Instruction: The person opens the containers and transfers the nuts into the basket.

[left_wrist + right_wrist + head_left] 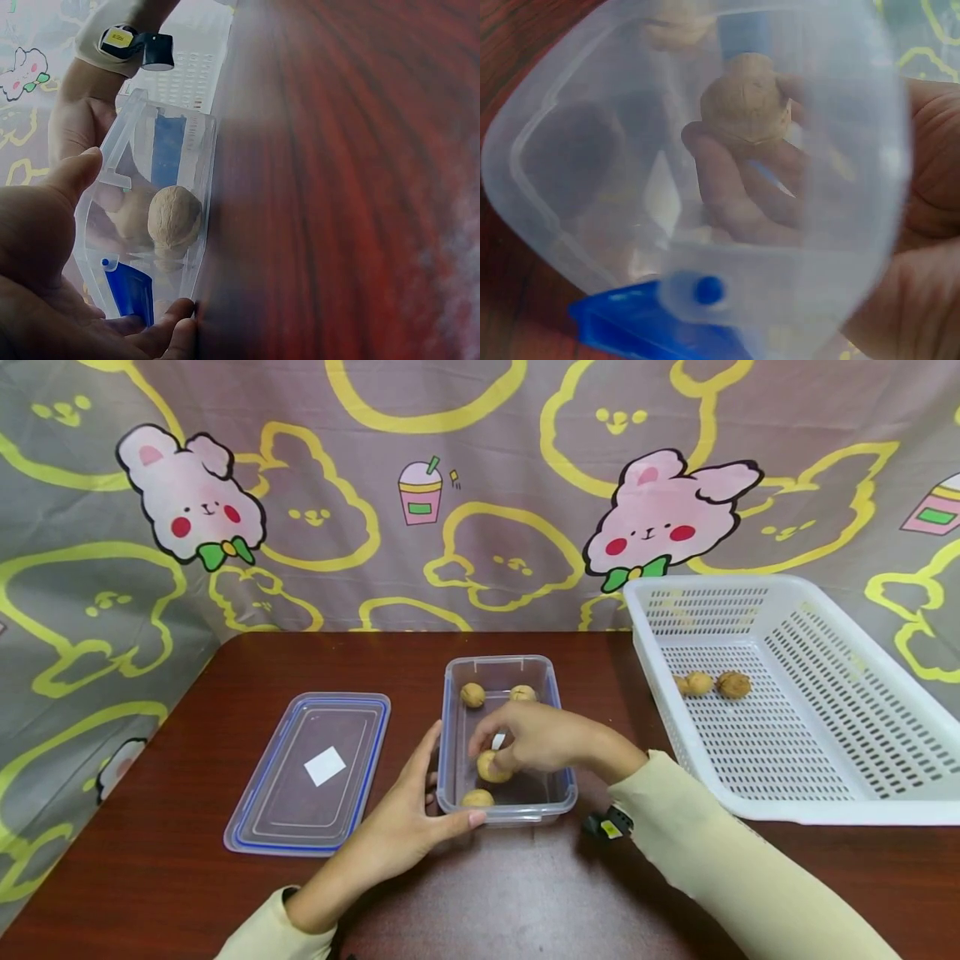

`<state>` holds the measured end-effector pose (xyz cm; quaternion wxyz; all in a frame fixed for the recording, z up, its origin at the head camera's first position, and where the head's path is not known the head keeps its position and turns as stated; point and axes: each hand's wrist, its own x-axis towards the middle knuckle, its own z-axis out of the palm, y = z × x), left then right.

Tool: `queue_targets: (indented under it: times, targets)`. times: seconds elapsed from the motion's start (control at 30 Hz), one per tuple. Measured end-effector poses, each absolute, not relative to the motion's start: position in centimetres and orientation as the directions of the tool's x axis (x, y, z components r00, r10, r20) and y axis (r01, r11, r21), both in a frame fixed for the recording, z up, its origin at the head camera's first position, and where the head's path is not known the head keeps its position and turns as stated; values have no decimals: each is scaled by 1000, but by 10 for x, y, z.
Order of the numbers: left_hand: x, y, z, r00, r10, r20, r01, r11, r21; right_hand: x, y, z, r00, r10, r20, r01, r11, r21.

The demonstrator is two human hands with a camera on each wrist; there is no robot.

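A clear plastic food container (557, 693) stands on the table with several walnuts inside. My left hand (405, 822) holds its near left corner, thumb along the front rim and fingers at the left side. In the left wrist view, some of those fingers curl by the container's bottom edge. My right hand (543, 735) reaches down into the container and pinches a walnut (746, 105) between thumb and fingers. One walnut (472, 695) lies in the far left corner, another (522, 693) in the far right. A further walnut (174, 217) shows behind the near wall.
A clear lid (307, 810) with a blue seal and a white square label lies left of the container. On the right, a white slotted basket (810, 727) holds a few walnuts (733, 684). A patterned curtain (510, 460) hangs behind the brown table (510, 893).
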<state>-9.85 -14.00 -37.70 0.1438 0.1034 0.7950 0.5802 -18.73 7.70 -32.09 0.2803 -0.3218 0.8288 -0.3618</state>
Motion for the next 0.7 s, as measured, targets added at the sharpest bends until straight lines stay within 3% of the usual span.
queue_targets:
  times: [0.33,0.7]
  targets:
    - [-98,-140,-377,-938,333,-98,8,303,953,-183,89,-306,-655,-740,-153,-311,449,-838]
    - [-99,-140,-377,-939,338,-67,40,301,953,-174,113,-290,-719,-682,-130,-108,295,-949]
